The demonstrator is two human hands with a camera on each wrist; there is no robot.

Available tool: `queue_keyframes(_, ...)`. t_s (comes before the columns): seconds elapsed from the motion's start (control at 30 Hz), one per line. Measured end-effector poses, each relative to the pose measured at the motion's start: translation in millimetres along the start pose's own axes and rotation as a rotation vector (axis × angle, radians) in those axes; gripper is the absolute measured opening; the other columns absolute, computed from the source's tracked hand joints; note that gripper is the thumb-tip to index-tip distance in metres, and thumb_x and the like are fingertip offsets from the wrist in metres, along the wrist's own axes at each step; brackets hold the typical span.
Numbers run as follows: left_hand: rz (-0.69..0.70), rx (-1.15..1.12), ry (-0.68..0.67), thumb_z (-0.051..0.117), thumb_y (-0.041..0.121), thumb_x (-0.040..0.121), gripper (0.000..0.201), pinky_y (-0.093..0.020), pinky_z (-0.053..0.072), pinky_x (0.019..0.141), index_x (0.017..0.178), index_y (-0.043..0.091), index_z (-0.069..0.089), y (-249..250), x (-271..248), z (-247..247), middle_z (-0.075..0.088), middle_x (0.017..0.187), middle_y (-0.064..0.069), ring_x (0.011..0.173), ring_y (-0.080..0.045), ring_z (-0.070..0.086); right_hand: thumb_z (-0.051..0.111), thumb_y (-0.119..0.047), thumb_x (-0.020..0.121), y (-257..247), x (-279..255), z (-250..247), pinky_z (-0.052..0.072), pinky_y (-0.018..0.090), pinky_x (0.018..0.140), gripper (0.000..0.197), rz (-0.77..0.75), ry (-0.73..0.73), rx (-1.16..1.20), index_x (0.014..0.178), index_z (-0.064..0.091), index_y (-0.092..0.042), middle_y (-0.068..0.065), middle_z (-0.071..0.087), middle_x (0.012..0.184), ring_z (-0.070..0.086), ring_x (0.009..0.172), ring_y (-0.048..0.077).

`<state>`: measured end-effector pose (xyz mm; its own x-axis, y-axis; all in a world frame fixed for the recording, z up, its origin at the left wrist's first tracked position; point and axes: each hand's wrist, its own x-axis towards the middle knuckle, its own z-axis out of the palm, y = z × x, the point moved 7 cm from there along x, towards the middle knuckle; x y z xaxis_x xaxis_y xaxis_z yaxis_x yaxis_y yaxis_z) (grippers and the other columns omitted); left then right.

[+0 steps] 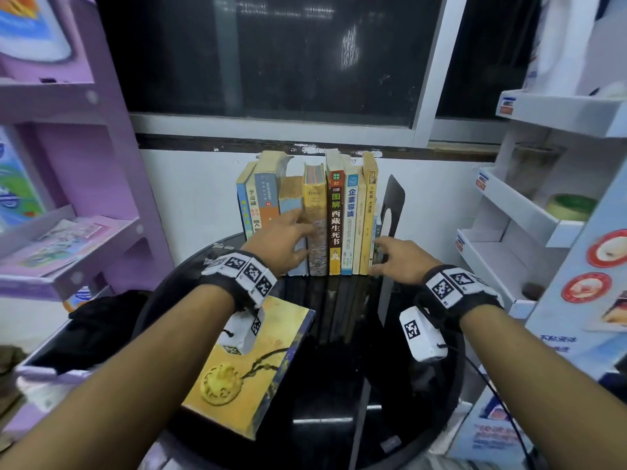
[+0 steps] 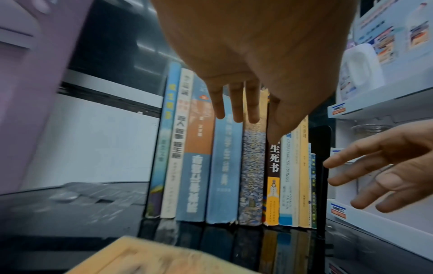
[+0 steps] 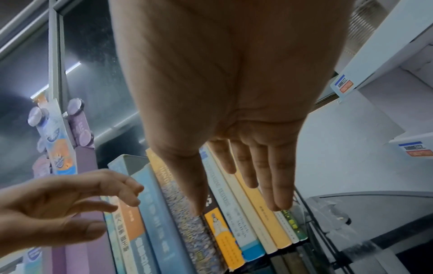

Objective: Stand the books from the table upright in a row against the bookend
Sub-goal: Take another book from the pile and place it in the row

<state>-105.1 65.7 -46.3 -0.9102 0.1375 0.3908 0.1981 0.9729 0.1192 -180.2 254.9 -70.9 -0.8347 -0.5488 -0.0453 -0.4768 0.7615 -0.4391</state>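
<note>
Both hands reached forward to the row of upright books (image 1: 312,215) at the far edge of the glossy black round table (image 1: 339,385). The left hand (image 1: 283,237) lay with straight, slightly spread fingers at the pale blue and mottled spines near the middle of the row, gripping nothing; whether the fingertips touched the spines could not be told. The right hand (image 1: 398,257) was likewise open and empty, its fingers near the thin books at the row's right end, just beside the black sheet-metal bookend (image 1: 392,205), which stood upright against that end. One book remained to be placed: the yellow hardcover book with an embossed medallion (image 1: 251,364) lay flat on its cover, nearer the person than the row and directly beneath the left wrist. Its long axis ran from near-left to far-right, with one short end pointing towards the row. The left hand was judged the nearer one for lifting it, and the free slot was at the row's left end, away from the bookend.
</note>
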Motion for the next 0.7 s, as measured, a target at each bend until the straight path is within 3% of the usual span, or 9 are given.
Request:
queue_keyframes(0.17, -0.112, -0.025, -0.119, 0.063, 0.026, 0.089, 0.034, -0.035, 0.039, 0.103, 0.122, 0.024, 0.059, -15.8, -30.7, 4.0, 0.043, 0.135, -0.001, 0.124, -0.021, 0.044, 0.068, -0.038, 0.086, -23.4, -8.0, 20.8, 0.039, 0.031, 0.105, 0.071, 0.034, -0.074, -0.024, 0.146, 0.036, -0.016, 0.006, 0.049, 0.143, 0.048, 0.128, 0.021)
queue_keyframes(0.3, -0.252, -0.056, -0.255, 0.061, 0.034, 0.09, 0.043, -0.04, 0.038, 0.104, 0.131, 0.026, 0.049, -26.7, -56.2, 10.8, 0.039, 0.142, -0.003, 0.128, -0.025, 0.043, 0.063, -0.044, 0.088, -48.6, -15.7, 41.6, 0.038, 0.033, 0.106, 0.069, 0.029, -0.14, -0.026, 0.145, 0.037, -0.016, 0.005, 0.049, 0.142, 0.047, 0.128, 0.023)
queue_keyframes(0.4, -0.396, -0.117, -0.387, 0.06, 0.041, 0.09, 0.06, -0.037, 0.038, 0.102, 0.142, 0.022, 0.037, -36.3, -77.3, 20.6, 0.043, 0.144, -0.01, 0.127, -0.028, 0.045, 0.06, -0.05, 0.089, -64.2, -19.5, 60.2, 0.039, 0.035, 0.105, 0.07, 0.016, -0.204, -0.046, 0.145, 0.037, -0.016, 0.005, 0.047, 0.143, 0.047, 0.127, 0.024)
queue_keyframes(0.53, -0.604, -0.262, -0.576, 0.058, 0.053, 0.088, 0.08, -0.036, 0.038, 0.103, 0.151, 0.024, 0.018, -53.1, -114.7, 37.7, 0.041, 0.148, -0.009, 0.13, -0.028, 0.046, 0.058, -0.057, 0.088, -83.3, -24.1, 84.8, 0.038, 0.034, 0.105, 0.078, 0.016, -0.285, -0.087, 0.148, 0.033, -0.014, 0.004, 0.041, 0.149, 0.043, 0.132, 0.024)
queue_keyframes(0.7, -0.722, -0.335, -0.666, 0.067, 0.063, 0.075, 0.097, -0.043, 0.036, 0.108, 0.15, 0.03, 0.016, -69.2, -142.9, 48.2, 0.041, 0.148, -0.007, 0.13, -0.028, 0.045, 0.058, -0.063, 0.084, -101.1, -23.8, 108.1, 0.035, 0.035, 0.107, 0.087, 0.023, -0.347, -0.135, 0.149, 0.031, -0.011, 0.005, 0.034, 0.153, 0.037, 0.136, 0.024)
